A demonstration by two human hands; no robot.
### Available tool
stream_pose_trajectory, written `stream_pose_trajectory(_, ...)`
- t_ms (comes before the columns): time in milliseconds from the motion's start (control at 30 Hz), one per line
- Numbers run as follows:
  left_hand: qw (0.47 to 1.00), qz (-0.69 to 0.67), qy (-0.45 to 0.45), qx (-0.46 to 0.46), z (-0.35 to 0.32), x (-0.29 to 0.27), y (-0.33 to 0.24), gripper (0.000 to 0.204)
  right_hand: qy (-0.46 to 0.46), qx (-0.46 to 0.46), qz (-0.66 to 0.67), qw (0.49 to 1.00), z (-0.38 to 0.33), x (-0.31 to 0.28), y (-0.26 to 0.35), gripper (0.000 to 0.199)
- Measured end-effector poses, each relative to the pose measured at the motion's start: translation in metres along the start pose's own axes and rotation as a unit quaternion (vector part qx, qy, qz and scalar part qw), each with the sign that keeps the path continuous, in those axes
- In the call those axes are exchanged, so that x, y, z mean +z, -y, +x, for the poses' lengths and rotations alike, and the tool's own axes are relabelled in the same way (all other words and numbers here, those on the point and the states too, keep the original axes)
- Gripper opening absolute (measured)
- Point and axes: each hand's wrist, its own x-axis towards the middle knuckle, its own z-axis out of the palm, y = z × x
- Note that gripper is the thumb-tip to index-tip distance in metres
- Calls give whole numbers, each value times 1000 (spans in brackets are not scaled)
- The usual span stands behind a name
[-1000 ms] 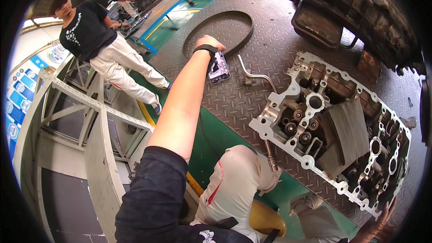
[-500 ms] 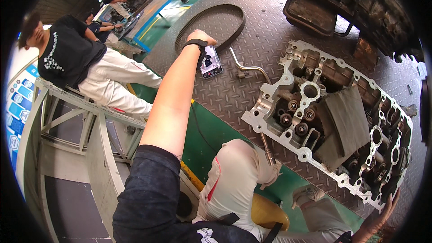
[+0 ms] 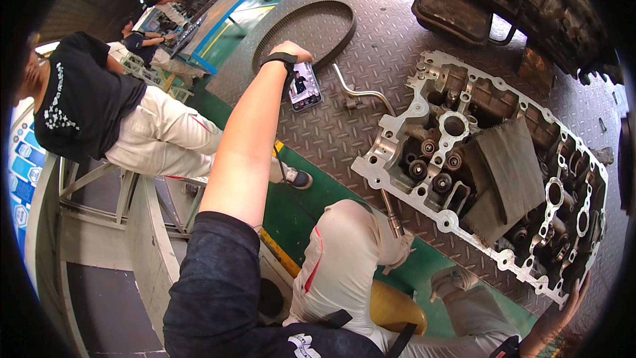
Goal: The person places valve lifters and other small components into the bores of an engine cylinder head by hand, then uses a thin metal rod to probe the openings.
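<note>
My left hand (image 3: 293,52), with a black band at the wrist, reaches far forward over the metal table. Its fingers are curled at the far edge of a phone (image 3: 305,87), whose lit screen faces up; the fingertips are partly hidden. At the lower right, my right hand (image 3: 571,308) rests with outstretched fingers against the near corner of a cylinder head (image 3: 448,223). A folded grey-brown cloth (image 3: 507,179) lies across the head. Between phone and head is a bent metal wrench handle (image 3: 364,93), which passes under the head; a socket end (image 3: 395,225) shows on its near side.
A black toothed belt (image 3: 345,36) forms a loop beyond the phone. A dark engine block (image 3: 510,0) stands at the far right of the tread-plate table (image 3: 331,152). At left, a person in a black shirt (image 3: 89,93) stands by a pale metal frame (image 3: 142,225). Others work at a blue-edged bench (image 3: 228,16).
The person at left has shifted further left and turned, and a shoe now shows beside my forearm. My view has shifted slightly; both my hands stay at the phone and cylinder head.
</note>
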Motion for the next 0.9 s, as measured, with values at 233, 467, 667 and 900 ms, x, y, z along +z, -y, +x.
stream_pose_trajectory(233,999,20,-21,24,6,1,3,57,3,30,-2,1000,-1,1,0,54)
stream_pose_trajectory(467,999,17,-23,33,20,5,10,57,-24,61,67,996,2,7,8,50)
stream_pose_trajectory(667,998,23,-51,26,20,12,14,82,3,-4,-18,1000,1,0,4,56)
stream_pose_trajectory(900,998,24,-56,13,3,5,14,107,6,-7,1,1000,1,3,4,59)
